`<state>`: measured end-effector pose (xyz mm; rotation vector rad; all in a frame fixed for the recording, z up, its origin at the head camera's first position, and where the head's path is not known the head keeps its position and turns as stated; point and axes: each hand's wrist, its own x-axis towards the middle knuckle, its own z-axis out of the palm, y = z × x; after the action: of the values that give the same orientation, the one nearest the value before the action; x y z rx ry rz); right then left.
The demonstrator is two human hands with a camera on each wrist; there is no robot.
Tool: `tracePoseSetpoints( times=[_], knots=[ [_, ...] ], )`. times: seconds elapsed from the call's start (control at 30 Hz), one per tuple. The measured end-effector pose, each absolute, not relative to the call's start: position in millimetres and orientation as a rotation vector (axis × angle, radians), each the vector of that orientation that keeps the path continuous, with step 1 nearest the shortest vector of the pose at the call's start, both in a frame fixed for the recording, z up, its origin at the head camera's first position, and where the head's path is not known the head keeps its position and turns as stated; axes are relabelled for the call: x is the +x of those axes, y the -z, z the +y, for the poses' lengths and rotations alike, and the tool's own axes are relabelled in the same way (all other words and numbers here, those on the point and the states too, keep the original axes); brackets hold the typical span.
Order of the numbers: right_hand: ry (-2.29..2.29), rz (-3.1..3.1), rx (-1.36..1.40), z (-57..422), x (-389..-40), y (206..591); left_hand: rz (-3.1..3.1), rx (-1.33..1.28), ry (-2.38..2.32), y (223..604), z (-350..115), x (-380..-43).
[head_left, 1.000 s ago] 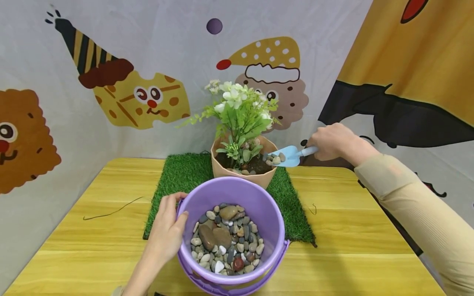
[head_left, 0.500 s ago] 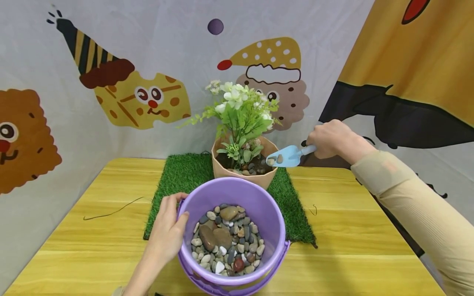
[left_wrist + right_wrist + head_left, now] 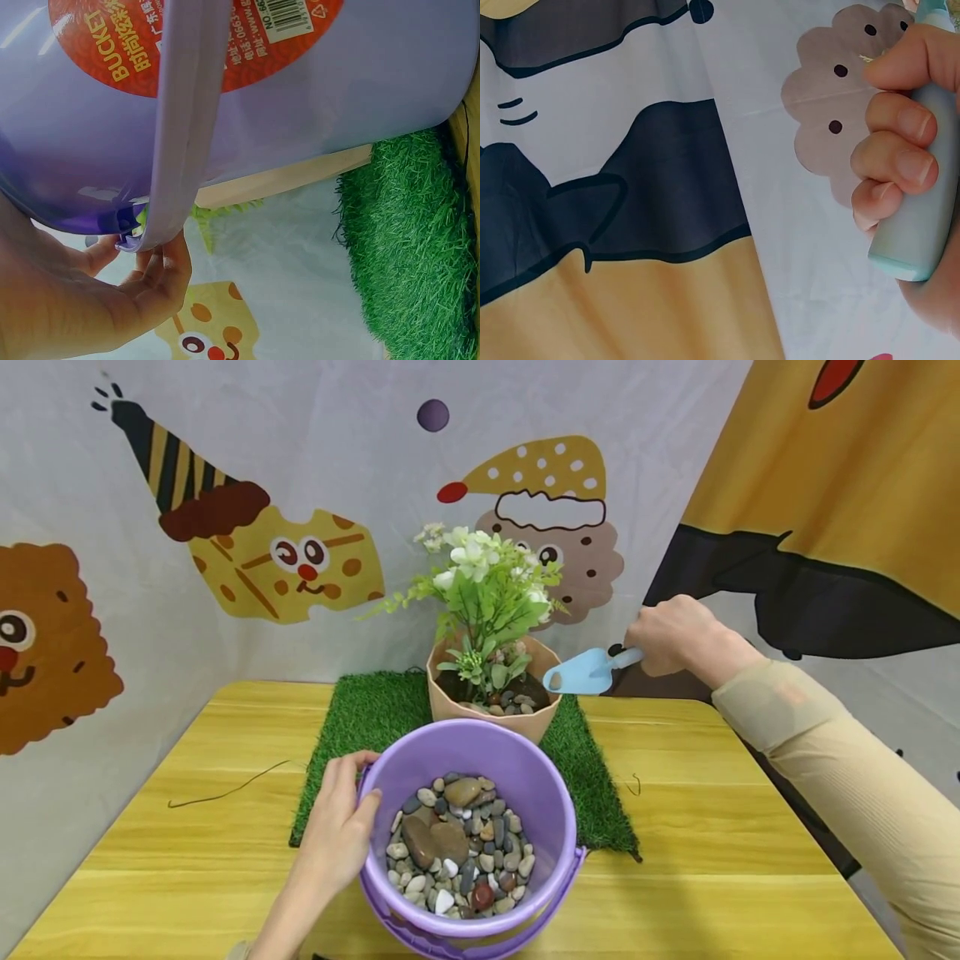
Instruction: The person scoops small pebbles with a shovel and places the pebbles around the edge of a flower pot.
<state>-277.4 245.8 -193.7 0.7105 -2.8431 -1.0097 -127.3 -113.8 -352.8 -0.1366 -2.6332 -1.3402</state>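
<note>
A purple bucket (image 3: 551,793) stands at the table's front, with pebbles (image 3: 487,860) and a few larger stones inside. My left hand (image 3: 341,827) grips its left rim; in the left wrist view, the thumb and fingers pinch the edge beside the bucket's handle (image 3: 187,127). My right hand (image 3: 678,635) holds a light-blue trowel (image 3: 581,675), its fingers wrapped round the grip (image 3: 919,225). The trowel's tip is over the right rim of a peach flowerpot (image 3: 442,703), with a single pebble near the tip. Inside the pot are dark soil, several pebbles (image 3: 517,700) and a white-flowered plant (image 3: 483,585).
Pot and bucket stand on or against a green artificial-grass mat (image 3: 375,710) on a yellow wood-grain table (image 3: 187,860). Thin dark wires (image 3: 225,791) lie at either side. A cartoon-printed cloth (image 3: 322,427) hangs close behind the table.
Pebbles have slid off the trowel into the pot, leaving one on the blade. The trowel has tilted downward and my right hand has risen slightly. The left hand and bucket have stayed in place.
</note>
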Motion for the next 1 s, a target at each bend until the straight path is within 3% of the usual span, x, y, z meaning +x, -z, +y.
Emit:
tracePoseSetpoints(
  times=[0.63,1.0],
  knots=[
    [0.881,-2.839,0.752,236.2,-266.6,185.5,-2.625,-0.146,1.351,353.7,-113.8,-129.0],
    [0.854,-2.647,1.03,204.6,-236.9,191.3,-2.612,-0.144,1.35,355.2,-114.3,-130.2]
  ],
)
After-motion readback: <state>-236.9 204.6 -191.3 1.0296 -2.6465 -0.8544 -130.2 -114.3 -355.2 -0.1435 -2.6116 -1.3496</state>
